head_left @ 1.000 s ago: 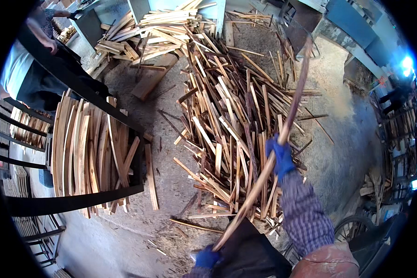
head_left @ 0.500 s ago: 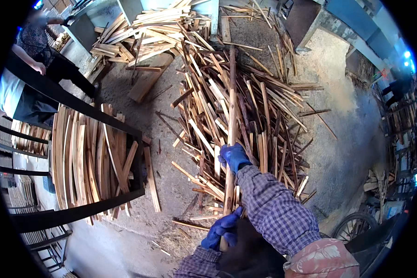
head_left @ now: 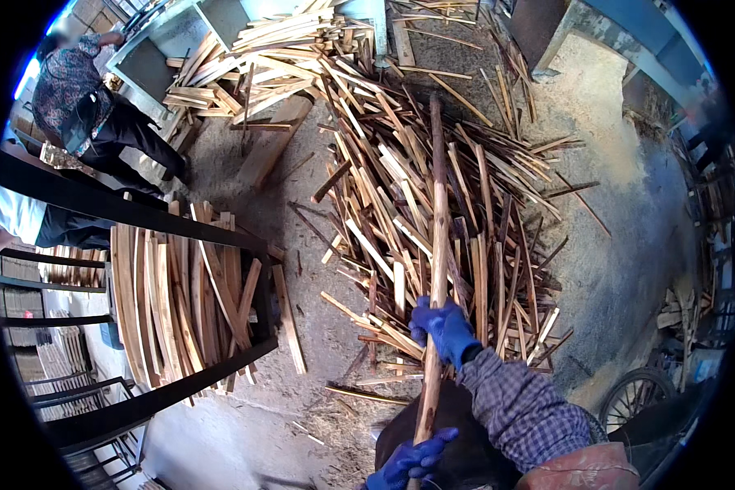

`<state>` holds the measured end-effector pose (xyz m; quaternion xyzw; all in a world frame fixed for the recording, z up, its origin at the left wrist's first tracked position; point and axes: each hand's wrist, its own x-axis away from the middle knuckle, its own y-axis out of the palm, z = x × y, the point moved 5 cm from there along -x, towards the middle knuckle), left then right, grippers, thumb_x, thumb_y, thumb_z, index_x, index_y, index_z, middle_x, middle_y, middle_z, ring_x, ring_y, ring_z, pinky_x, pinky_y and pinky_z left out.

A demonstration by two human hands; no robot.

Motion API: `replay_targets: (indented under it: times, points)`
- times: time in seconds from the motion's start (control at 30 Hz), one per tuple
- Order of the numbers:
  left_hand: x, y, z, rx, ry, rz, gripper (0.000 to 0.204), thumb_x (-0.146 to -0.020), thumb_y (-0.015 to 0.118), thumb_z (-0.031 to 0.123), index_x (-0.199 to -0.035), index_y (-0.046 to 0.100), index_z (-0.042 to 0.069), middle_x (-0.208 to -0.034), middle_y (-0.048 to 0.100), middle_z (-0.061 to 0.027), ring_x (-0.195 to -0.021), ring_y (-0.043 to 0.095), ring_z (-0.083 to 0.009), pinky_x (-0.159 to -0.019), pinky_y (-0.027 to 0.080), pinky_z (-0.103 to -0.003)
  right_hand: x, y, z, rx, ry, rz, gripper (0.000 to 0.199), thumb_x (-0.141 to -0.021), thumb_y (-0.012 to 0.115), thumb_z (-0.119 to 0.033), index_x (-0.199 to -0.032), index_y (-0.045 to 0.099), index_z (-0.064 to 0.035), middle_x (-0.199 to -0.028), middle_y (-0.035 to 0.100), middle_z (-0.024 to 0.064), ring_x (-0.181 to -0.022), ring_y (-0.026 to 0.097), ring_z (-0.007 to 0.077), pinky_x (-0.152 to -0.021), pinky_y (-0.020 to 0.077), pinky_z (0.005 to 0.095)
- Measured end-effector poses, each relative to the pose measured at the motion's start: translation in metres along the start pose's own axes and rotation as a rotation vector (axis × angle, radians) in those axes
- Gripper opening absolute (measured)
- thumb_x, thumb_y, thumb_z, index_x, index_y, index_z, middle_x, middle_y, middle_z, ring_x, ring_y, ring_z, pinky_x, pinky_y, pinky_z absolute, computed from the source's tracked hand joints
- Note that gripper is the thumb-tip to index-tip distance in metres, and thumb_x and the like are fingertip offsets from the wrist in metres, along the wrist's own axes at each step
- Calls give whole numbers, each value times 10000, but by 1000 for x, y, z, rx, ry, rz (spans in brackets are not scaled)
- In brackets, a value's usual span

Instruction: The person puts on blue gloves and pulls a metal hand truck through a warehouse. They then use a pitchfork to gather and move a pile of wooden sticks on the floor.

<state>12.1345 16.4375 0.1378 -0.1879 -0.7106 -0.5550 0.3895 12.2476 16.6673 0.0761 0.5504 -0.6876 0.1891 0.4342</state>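
Wooden offcuts are heaped in a wide pile (head_left: pixel 433 188) that fills the upper middle and centre of the frame, thin strips crossing at every angle on a dusty concrete floor (head_left: pixel 621 269). At the left, a black metal rack (head_left: pixel 139 220) is seen, with longer slats (head_left: pixel 180 294) stood side by side inside it, leaning against its upper bar. In the upper left corner a second person (head_left: pixel 98 106) in a patterned top and dark trousers is bent over beside a grey machine. A wheel (head_left: pixel 641 392) is partly seen at the lower right edge.

One long strip (head_left: pixel 438 245) is held out from the lower middle of the frame over the pile, its far end reaching up to the centre top of the heap. It is gripped at two places. The right hand (head_left: pixel 445 327), in a blue glove with a checked sleeve behind it, is closed around the strip just below the centre of the frame, fingers wrapped over the wood. The left hand (head_left: pixel 408 461), also in a blue glove, is curled around the near end at the bottom edge; its fingers are bent onto the strip, though part of the grip is cut off by the frame.
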Motion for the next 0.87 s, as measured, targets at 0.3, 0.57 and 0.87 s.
replay_targets:
  times: [0.3, 0.57, 0.87]
  points:
    - [-20, -13, -44, 504, 31, -654, 411, -977, 507, 194, -1338, 430, 13, -795, 474, 44, -598, 450, -67, -582, 423, -196, -121, -58, 22, 540, -384, -176, 278, -885, 621, -232, -699, 608, -26, -612, 562, 79, -512, 526, 192, -492, 404, 325]
    - [42, -111, -167, 508, 94, -772, 474, -1019, 447, 174, -1443, 334, -3, -817, 461, 52, -643, 451, -24, -633, 439, -166, 5, -47, 144, 376, -238, -69, 262, -908, 585, -221, -760, 646, -13, -597, 585, 72, -499, 534, 220, -527, 469, 342]
    - [98, -206, -318, 37, 275, -414, 502, -1004, 472, 237, -1423, 377, -23, -1420, 461, -197, -1289, 475, -208, -988, 438, -258, 147, -21, 208, 224, -142, -67, 245, -867, 677, -256, -924, 622, -24, -620, 573, 22, -472, 519, 147, -445, 443, 282]
